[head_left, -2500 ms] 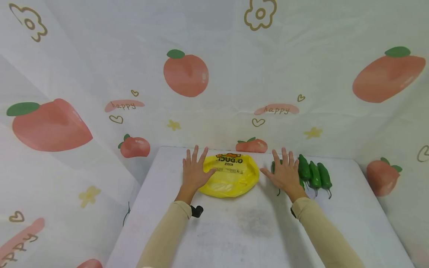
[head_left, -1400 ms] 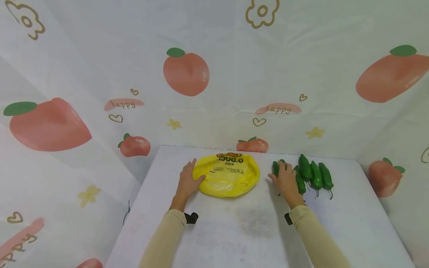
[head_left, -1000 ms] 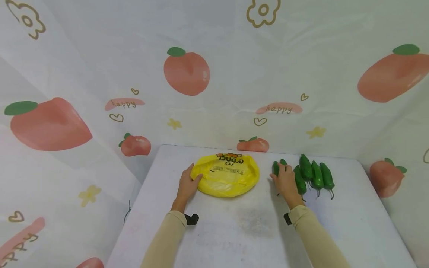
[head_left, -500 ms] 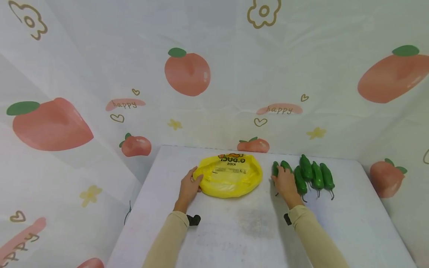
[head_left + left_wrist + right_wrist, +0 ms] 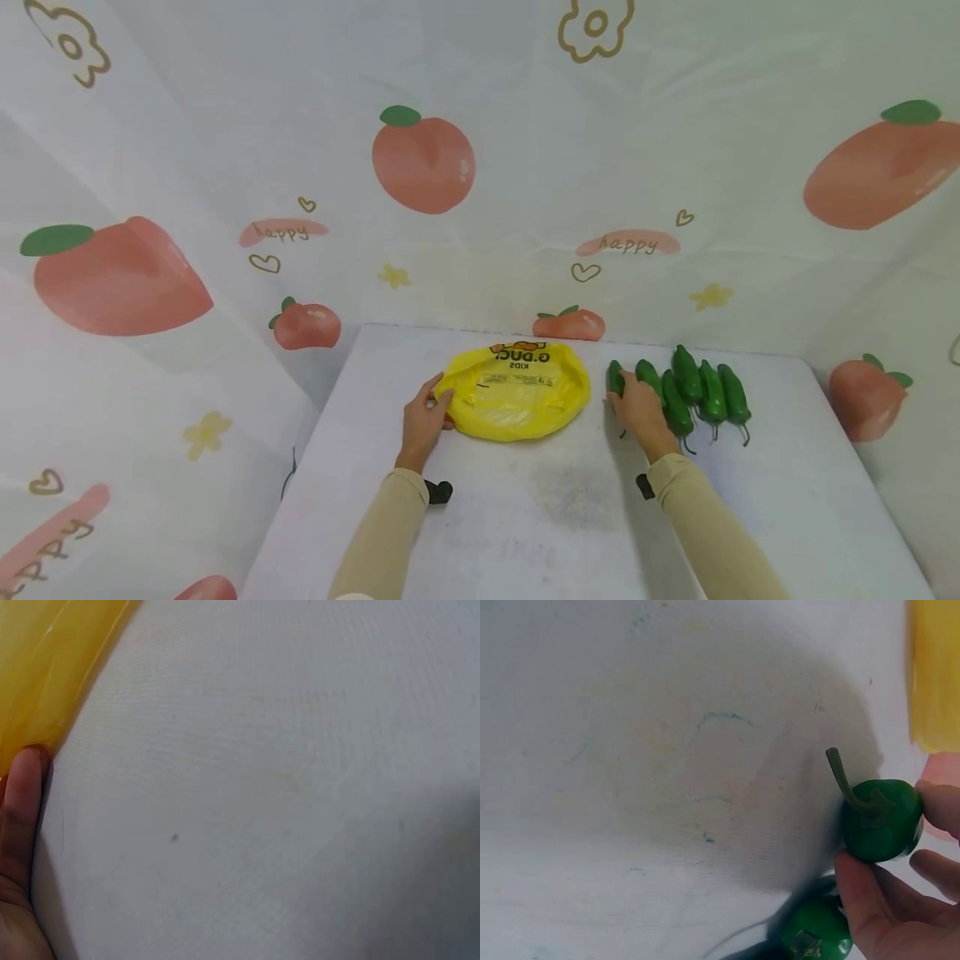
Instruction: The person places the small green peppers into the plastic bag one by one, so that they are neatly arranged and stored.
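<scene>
A yellow plastic bag (image 5: 517, 400) with dark printing lies with its mouth spread wide near the table's back edge. My left hand (image 5: 424, 422) pinches its left rim, thumb on top and fingers beneath. In the left wrist view a fingertip shows under the yellow film (image 5: 60, 667). My right hand (image 5: 642, 414) grips the leftmost green pepper (image 5: 615, 379) between thumb and fingers. The right wrist view shows that pepper's stem end (image 5: 881, 821) toward the camera, with a second pepper (image 5: 815, 930) right below the fingers.
Several more green peppers (image 5: 686, 377) lie side by side to the right of my right hand, stems toward me. A white table (image 5: 525, 517) carries everything. Behind it and along the sides hangs a white cloth (image 5: 510, 192) printed with peaches.
Both hands came down from a spread pose. The left took hold of the bag's rim; the right closed on the leftmost pepper. The pepper beside it shifted right, widening the gap.
</scene>
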Action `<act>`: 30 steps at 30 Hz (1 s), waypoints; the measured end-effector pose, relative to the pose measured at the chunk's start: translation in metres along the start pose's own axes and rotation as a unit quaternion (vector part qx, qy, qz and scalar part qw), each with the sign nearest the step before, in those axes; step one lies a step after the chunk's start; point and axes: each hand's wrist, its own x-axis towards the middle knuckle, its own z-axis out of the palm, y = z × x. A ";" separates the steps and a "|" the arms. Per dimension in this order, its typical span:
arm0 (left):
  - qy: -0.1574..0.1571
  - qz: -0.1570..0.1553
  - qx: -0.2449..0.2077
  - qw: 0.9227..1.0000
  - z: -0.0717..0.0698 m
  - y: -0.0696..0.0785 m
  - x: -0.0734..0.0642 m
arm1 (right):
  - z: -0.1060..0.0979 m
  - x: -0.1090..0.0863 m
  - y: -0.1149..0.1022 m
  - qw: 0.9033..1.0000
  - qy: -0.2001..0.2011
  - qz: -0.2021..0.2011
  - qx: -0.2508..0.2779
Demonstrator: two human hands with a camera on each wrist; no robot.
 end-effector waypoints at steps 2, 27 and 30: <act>0.002 -0.001 -0.004 1.000 -0.001 -0.002 0.000 | 0.001 -0.001 0.000 1.000 0.003 -0.005 0.006; 0.008 -0.016 -0.016 1.000 0.002 -0.001 0.001 | -0.023 -0.002 -0.006 0.998 0.001 -0.025 0.057; 0.010 -0.018 -0.018 1.000 0.001 -0.001 0.000 | -0.025 -0.001 -0.009 0.998 -0.008 -0.026 0.064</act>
